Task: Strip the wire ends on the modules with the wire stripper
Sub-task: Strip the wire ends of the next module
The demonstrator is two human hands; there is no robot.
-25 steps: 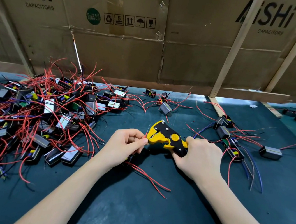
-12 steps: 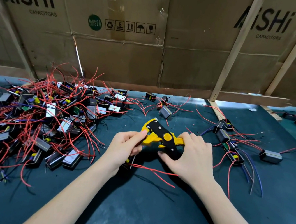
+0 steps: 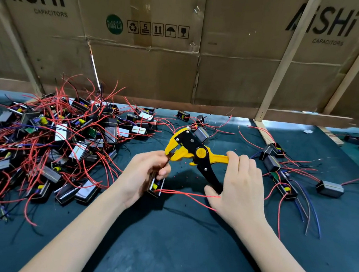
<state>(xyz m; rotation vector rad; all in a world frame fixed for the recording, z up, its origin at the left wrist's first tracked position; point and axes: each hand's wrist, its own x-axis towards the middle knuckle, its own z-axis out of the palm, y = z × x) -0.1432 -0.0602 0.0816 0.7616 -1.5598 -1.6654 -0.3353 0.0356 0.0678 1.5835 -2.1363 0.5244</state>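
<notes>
Left hand [image 3: 143, 176] pinches module [image 3: 156, 185] wire; right hand [image 3: 239, 184] grips stripper [image 3: 191, 152] (handles apart).

My left hand [image 3: 145, 177] holds a module [image 3: 156, 184] just left of my right hand [image 3: 239, 184], the wire stripper [image 3: 191, 152] between and above them. The heap of modules [image 3: 43, 140] lies left of my left hand (a few modules [image 3: 283, 172] right of my right), cardboard wall [image 3: 183, 67] behind.

since a second ago the wire stripper [image 3: 191, 152] handles have spread apart in the right hand [image 3: 239, 184], with its fingers opened wider. the left hand [image 3: 146, 176] has turned, showing the module [image 3: 156, 185] it holds, and brought a wire end to the stripper's yellow head.
</notes>
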